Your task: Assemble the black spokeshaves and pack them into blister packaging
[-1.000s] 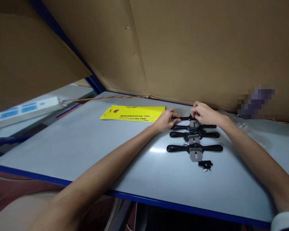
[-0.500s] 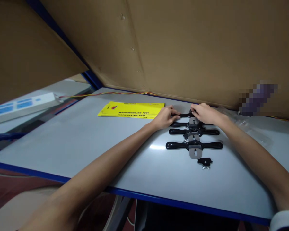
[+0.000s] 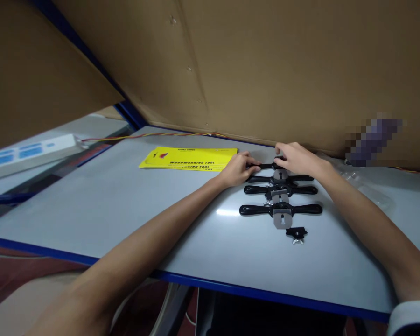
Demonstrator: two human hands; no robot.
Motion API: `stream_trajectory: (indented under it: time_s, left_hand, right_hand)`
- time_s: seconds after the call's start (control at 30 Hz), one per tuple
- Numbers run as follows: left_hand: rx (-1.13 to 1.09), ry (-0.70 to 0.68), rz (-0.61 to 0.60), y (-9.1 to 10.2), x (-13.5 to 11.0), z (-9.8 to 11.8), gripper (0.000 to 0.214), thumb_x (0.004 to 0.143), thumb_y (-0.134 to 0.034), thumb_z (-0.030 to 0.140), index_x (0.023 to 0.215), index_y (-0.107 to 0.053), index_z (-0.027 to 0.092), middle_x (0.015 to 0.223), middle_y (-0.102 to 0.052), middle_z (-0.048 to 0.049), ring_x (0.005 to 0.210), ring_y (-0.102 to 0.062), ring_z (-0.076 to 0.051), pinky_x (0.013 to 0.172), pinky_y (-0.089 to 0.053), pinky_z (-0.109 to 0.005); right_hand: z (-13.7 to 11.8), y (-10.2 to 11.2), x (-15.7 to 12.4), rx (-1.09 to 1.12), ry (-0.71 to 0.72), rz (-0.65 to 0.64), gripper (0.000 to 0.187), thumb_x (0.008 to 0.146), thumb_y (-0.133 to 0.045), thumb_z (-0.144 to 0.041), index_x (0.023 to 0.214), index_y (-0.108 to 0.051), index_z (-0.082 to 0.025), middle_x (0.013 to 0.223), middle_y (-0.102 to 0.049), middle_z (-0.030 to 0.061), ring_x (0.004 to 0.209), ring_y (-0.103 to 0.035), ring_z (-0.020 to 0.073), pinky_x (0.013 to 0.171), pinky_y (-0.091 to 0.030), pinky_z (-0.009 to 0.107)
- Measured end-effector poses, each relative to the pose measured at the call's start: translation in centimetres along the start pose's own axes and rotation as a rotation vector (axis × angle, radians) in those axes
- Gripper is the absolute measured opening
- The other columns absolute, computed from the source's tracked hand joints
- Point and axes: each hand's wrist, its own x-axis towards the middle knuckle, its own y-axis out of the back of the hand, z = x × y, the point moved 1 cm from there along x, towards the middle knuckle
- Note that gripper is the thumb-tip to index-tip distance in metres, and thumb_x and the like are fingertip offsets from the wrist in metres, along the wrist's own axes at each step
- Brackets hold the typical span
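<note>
Gripping the farthest spokeshave [image 3: 266, 165], I am closing my left hand [image 3: 237, 169] round its left handle and pinching its middle with my right hand [image 3: 297, 159], so both grips are shut on the one tool. It is lying flat on the table [image 3: 126, 210], just to the right of the yellow card [image 3: 189, 158]. Three more tools are lining up behind it, each a little further from the card, ending at the nearest spokeshave [image 3: 280, 209]. A small black clamp piece [image 3: 296, 232] is sitting loose beyond that, furthest from the card.

I am judging the tool to be stiff cast metal, heavier than its slim shape suggests, and not fragile. The glossy black handles are likely a little slippery, so I am wrapping my fingers fully round them rather than using my fingertips. The grey blade plate at the centre is probably sharp along one edge and may be sitting loose, so I am keeping the body level.
</note>
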Motion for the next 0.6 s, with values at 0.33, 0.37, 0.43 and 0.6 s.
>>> stream_trajectory:
  time_s: [0.33,0.37,0.43,0.6]
  left_hand:
    - [0.012,-0.001,-0.012,0.0,0.1,-0.2,0.03,0.094,-0.064,0.033,0.109,-0.085,0.017,0.094,-0.069,-0.0086,0.084,-0.064,-0.022,0.084,-0.053,-0.038]
    - [0.013,-0.001,-0.013,0.0,0.1,-0.1,0.03,0.095,-0.064,0.034,0.109,-0.085,0.017,0.094,-0.068,-0.0087,0.084,-0.064,-0.023,0.084,-0.053,-0.038]
    - [0.014,-0.001,-0.016,0.0,0.0,0.0,0.031,0.094,-0.064,0.034,0.108,-0.085,0.016,0.094,-0.068,-0.009,0.084,-0.063,-0.022,0.084,-0.053,-0.038]
    - [0.015,-0.004,-0.007,0.1,0.0,0.1,0.03,0.094,-0.065,0.033,0.109,-0.085,0.017,0.093,-0.068,-0.0085,0.081,-0.062,-0.021,0.082,-0.052,-0.037]
  right_hand:
    - [0.3,0.6,-0.3,-0.043,0.057,-0.118,0.016,0.096,-0.055,-0.015,0.1,-0.071,-0.017,0.097,-0.069,0.0101,0.088,-0.062,0.0221,0.081,-0.045,0.032]
    - [0.2,0.8,-0.4,-0.045,0.085,-0.11,0.018,0.095,-0.055,-0.012,0.096,-0.072,-0.018,0.101,-0.07,0.0113,0.092,-0.063,0.0226,0.084,-0.045,0.032]
    - [0.1,1.0,-0.5,-0.036,0.099,-0.058,0.019,0.094,-0.055,-0.01,0.094,-0.073,-0.018,0.108,-0.069,0.0131,0.101,-0.064,0.0245,0.089,-0.045,0.033]
    - [0.3,0.6,-0.5,0.004,-0.061,-0.088,0.016,0.101,-0.057,-0.024,0.108,-0.071,-0.02,0.094,-0.073,0.0095,0.085,-0.065,0.0235,0.078,-0.044,0.033]
